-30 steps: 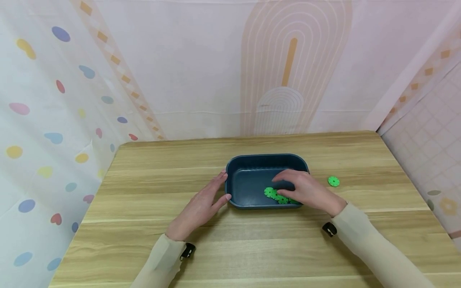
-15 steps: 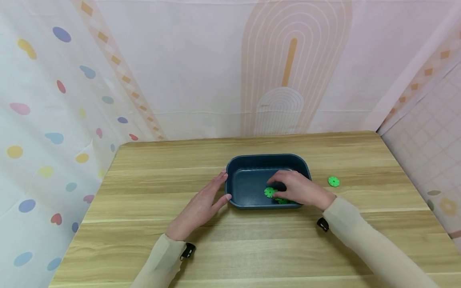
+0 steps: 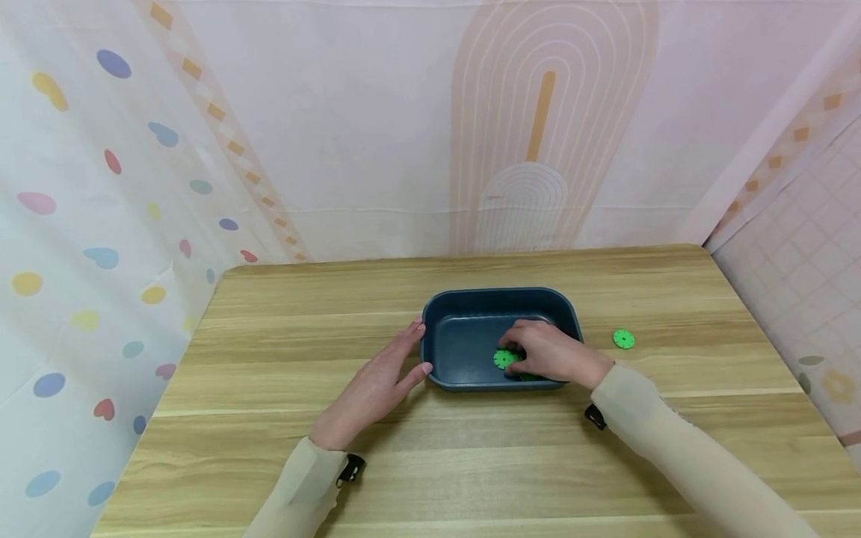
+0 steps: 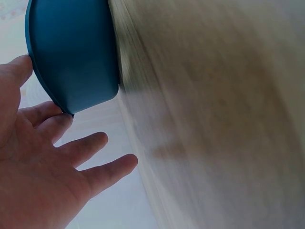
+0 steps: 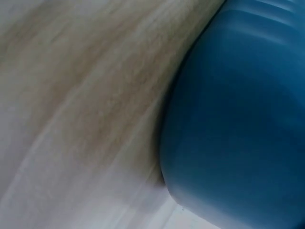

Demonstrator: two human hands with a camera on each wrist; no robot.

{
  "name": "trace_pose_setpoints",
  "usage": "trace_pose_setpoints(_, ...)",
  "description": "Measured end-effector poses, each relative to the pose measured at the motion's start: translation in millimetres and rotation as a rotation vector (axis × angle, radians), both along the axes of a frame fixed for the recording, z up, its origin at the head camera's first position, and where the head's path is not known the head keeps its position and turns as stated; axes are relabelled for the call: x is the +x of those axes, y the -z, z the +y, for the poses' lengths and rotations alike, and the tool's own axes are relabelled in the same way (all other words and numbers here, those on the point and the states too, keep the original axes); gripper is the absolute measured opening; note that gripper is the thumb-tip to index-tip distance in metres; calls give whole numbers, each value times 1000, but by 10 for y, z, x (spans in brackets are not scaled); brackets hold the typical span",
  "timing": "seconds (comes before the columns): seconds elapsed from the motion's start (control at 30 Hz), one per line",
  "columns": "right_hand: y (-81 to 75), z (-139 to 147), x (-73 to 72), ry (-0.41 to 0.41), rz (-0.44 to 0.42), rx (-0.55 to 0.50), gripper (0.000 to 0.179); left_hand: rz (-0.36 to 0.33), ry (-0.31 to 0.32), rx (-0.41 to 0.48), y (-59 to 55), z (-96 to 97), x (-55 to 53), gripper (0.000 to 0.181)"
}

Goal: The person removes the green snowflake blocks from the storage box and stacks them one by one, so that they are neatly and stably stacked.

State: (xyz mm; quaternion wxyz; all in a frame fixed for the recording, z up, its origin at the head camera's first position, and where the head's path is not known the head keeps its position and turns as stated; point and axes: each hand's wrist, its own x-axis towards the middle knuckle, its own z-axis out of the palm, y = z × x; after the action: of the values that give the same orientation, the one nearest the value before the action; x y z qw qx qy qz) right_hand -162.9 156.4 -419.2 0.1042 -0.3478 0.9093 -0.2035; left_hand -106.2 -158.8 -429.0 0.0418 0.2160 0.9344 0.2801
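A dark blue rectangular tub (image 3: 464, 387) stands on the wooden table in the head view. My left hand (image 3: 363, 392) touches its left side with thumb and fingertips, fingers extended; the left wrist view shows fingertips at the tub's rim (image 4: 47, 90). My right hand (image 3: 548, 353) reaches inside over the right half, its thumb and forefinger at opposite edges of a green notched plastic disc (image 3: 504, 359) on the tub's floor. Part of another green disc (image 3: 529, 377) shows beneath this hand; the rest is hidden. In the right wrist view only the tub's outer wall (image 5: 233, 124) appears, no fingers.
One loose green disc (image 3: 623, 339) lies flat on the table (image 3: 471, 463), to the right of the tub. A patterned curtain (image 3: 363, 134) hangs behind the table and along both sides. A black wrist strap piece shows below each sleeve.
My right hand has moved left inside the tub, its thumb and forefinger coming to the leftmost green disc and covering more of the others. My left hand and the tub have stayed put.
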Motion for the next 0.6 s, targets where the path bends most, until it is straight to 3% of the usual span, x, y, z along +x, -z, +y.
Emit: trace_pose_setpoints(0.6,38,-106,-40,-19,-13,9,29,5,3,-1,1,3,-2,68)
